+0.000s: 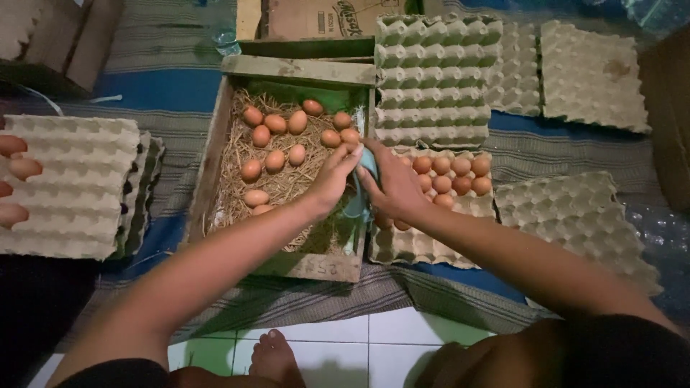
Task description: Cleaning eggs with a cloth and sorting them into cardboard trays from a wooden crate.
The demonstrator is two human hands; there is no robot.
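Where both hands meet, a pale-blue cloth [365, 188] hangs between left hand [332, 179] and right hand [394, 188].

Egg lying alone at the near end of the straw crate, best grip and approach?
Take the near egg across its short middle, fingers on its two long flanks, coming from straight above. It lies on its side on loose straw, apart from the others, and the crate wall blocks a sideways reach from the left.
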